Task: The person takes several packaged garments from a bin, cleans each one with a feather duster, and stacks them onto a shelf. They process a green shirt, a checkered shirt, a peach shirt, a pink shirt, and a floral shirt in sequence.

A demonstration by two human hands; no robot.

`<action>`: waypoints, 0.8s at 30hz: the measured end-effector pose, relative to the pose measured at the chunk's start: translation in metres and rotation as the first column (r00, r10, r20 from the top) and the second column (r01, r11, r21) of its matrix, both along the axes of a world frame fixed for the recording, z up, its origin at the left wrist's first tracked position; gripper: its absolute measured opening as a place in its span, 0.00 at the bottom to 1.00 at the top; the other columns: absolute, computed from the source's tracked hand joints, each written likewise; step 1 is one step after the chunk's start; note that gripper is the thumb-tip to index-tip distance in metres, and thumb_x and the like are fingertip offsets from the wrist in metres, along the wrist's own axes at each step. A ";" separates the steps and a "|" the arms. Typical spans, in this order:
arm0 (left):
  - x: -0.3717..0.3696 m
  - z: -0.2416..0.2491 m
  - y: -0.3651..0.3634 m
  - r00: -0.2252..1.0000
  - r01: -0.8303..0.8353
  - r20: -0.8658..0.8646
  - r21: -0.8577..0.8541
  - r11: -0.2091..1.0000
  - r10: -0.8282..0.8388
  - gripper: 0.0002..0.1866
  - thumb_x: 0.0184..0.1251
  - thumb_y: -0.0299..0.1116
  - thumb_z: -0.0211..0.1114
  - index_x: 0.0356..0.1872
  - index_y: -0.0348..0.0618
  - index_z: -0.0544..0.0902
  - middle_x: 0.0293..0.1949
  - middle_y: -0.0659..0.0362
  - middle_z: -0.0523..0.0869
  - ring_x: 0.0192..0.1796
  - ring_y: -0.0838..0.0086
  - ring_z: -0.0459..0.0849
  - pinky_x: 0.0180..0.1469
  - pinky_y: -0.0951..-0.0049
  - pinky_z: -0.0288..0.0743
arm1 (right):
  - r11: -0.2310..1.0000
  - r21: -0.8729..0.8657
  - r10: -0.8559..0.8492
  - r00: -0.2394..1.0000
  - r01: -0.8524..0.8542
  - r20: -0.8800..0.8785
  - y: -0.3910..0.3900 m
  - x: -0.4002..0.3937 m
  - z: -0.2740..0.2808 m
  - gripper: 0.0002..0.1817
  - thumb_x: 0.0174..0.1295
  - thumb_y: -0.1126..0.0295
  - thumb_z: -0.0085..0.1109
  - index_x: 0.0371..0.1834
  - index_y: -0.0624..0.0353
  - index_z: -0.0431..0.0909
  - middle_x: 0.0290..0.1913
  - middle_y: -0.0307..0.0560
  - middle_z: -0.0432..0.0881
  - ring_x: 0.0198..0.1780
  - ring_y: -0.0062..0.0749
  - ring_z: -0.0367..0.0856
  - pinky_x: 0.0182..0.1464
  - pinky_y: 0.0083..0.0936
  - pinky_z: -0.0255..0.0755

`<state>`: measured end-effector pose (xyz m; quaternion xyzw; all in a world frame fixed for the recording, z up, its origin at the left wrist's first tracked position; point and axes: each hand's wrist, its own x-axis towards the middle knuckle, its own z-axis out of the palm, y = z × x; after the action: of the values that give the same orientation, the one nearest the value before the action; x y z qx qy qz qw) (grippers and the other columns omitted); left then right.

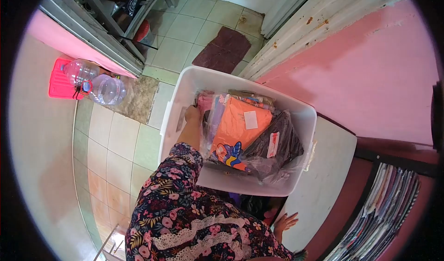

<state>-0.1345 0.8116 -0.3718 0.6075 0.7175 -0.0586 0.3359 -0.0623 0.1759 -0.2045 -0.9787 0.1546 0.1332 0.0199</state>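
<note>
A white plastic storage bin (217,79) holds several garments in clear plastic bags. On top lies an orange bagged garment (236,117) with a white label and a colourful print. To its right is a black bagged garment (273,145) with a red and white label. My left hand (190,114) reaches down inside the bin's left side, right at a pink bagged garment (204,100); its fingers are hidden. My right hand (286,222) lies flat with fingers spread on a pale grey surface (319,182), below and right of the bin.
A rack of bagged garments (379,210) stands at the lower right. Two clear plastic bottles (107,90) sit by the left wall near a pink plastic piece (60,80). Beyond the doorway, a maroon mat (223,49) lies on the tiled floor, with a metal rack (120,25) to its left.
</note>
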 end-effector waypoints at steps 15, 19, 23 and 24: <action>-0.020 0.101 -0.036 0.928 0.200 0.225 0.374 0.906 -0.298 0.16 0.66 0.38 0.53 0.32 0.34 0.81 0.31 0.41 0.82 0.37 0.45 0.80 0.41 0.51 0.72 | 0.999 -0.011 -0.032 0.999 0.032 -0.010 0.003 0.001 -0.007 0.37 0.65 0.45 0.41 0.75 0.35 0.38 0.75 0.59 0.31 0.75 0.58 0.31 0.66 0.64 0.37; -0.035 0.139 -0.035 0.856 0.285 0.270 0.464 0.838 -0.441 0.14 0.65 0.36 0.54 0.29 0.33 0.79 0.29 0.40 0.81 0.34 0.47 0.80 0.38 0.54 0.71 | 0.998 -0.031 -0.054 0.998 0.053 -0.022 0.006 0.003 -0.017 0.38 0.65 0.44 0.42 0.75 0.35 0.38 0.75 0.57 0.32 0.75 0.57 0.31 0.66 0.64 0.36; -0.031 0.191 -0.038 0.739 0.302 0.371 0.562 0.770 -0.562 0.12 0.64 0.34 0.56 0.28 0.34 0.78 0.22 0.45 0.78 0.26 0.55 0.78 0.31 0.59 0.68 | 0.999 -0.027 -0.020 1.000 0.021 0.012 0.011 0.008 -0.029 0.38 0.65 0.44 0.43 0.75 0.33 0.39 0.75 0.57 0.34 0.75 0.58 0.33 0.66 0.64 0.38; -0.028 0.210 -0.040 0.725 0.323 0.362 0.572 0.754 -0.586 0.12 0.64 0.34 0.56 0.28 0.34 0.78 0.22 0.45 0.78 0.26 0.55 0.78 0.31 0.59 0.68 | 0.999 -0.052 0.002 1.000 0.000 0.029 0.016 0.008 -0.030 0.36 0.65 0.44 0.42 0.74 0.32 0.40 0.75 0.58 0.36 0.74 0.59 0.35 0.65 0.64 0.41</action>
<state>-0.1628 0.7719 -0.1613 0.8239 0.4124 0.2007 0.3330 -0.0543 0.1919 -0.2340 -0.9808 0.1572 0.1150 -0.0036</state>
